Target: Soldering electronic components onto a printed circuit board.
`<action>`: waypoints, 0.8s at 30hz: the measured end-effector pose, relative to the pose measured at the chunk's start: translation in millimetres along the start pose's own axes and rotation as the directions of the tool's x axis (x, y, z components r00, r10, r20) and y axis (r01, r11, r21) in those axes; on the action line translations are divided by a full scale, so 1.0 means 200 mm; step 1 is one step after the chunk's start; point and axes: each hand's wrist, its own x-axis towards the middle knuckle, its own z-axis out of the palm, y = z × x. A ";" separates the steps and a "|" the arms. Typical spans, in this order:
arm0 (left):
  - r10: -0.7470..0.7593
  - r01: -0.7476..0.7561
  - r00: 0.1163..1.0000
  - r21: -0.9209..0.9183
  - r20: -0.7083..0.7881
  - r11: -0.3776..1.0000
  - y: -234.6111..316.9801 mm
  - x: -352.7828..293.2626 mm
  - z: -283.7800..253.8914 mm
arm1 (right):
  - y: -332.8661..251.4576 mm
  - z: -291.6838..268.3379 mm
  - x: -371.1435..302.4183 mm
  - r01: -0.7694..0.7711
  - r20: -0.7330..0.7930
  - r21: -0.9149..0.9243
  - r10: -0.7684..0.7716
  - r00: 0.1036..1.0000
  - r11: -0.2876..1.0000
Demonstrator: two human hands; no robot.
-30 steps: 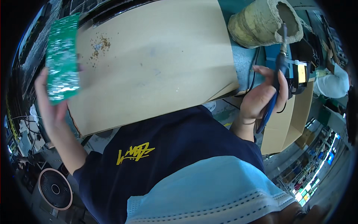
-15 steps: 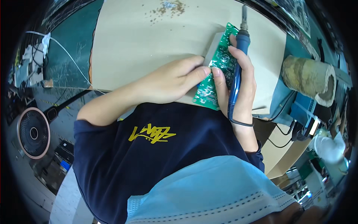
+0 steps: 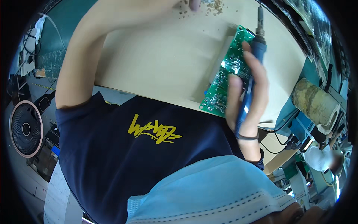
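My right hand (image 3: 259,87) is closed around the blue handle of a soldering iron (image 3: 258,47), whose metal tip points to the far edge. The same hand also grips a green circuit board (image 3: 232,67), solder side up and slanted over the worktop, with a pale block-like part showing along its left edge. My left hand (image 3: 164,5) is stretched to the top of the picture, beside a scatter of small brown and silvery parts (image 3: 214,6). Blur and the picture's edge hide most of its fingers; whether it holds anything does not show.
Beige sheeting (image 3: 149,67) covers the worktop, over a green surface (image 3: 72,22). At the right lies a worn, hollow cylinder (image 3: 315,99), with a blue box (image 3: 302,125) and cables below it. A fan (image 3: 26,128) stands at the left. Another person (image 3: 319,156) sits far right.
My left hand has let go of the board and moved up and away to the scattered parts. My right hand still holds the board and iron; both appear slightly further right.
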 end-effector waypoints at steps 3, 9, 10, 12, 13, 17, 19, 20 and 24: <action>-0.072 0.068 0.997 -0.153 -0.023 0.986 -0.09 0.07 -0.01 | 0.00 -0.06 0.04 -0.037 -0.125 0.244 0.069 0.990 0.969; -0.054 0.051 0.996 -0.052 -0.064 0.997 -0.21 0.06 -0.02 | -0.02 -0.11 0.13 -0.206 -0.220 0.565 0.386 0.896 0.799; -0.046 0.047 0.995 0.002 -0.084 0.999 -0.22 0.05 -0.02 | -0.02 -0.10 0.15 -0.249 -0.192 0.527 0.399 0.897 0.813; -0.021 0.034 0.989 0.084 -0.144 0.996 -0.24 0.04 0.00 | -0.03 -0.06 0.18 -0.279 -0.180 0.452 0.393 0.902 0.847; -0.009 0.029 0.986 0.118 -0.166 0.993 -0.24 0.04 0.00 | -0.04 -0.04 0.19 -0.276 -0.166 0.451 0.384 0.908 0.849; -0.013 0.028 0.980 0.072 -0.199 0.997 -0.25 0.06 0.02 | -0.05 0.02 0.23 -0.204 -0.109 0.311 0.248 0.963 0.928; -0.044 0.051 0.979 0.030 -0.197 0.998 -0.25 0.07 0.02 | -0.04 0.04 0.24 -0.128 -0.108 0.249 0.159 0.981 0.960; -0.065 0.072 0.980 0.028 -0.187 0.997 -0.24 0.07 0.01 | -0.04 0.04 0.24 -0.121 -0.095 0.210 0.143 0.985 0.970; -0.041 0.050 0.982 0.048 -0.183 0.998 -0.19 0.06 0.00 | -0.04 0.04 0.25 -0.153 -0.056 0.240 0.171 0.984 0.959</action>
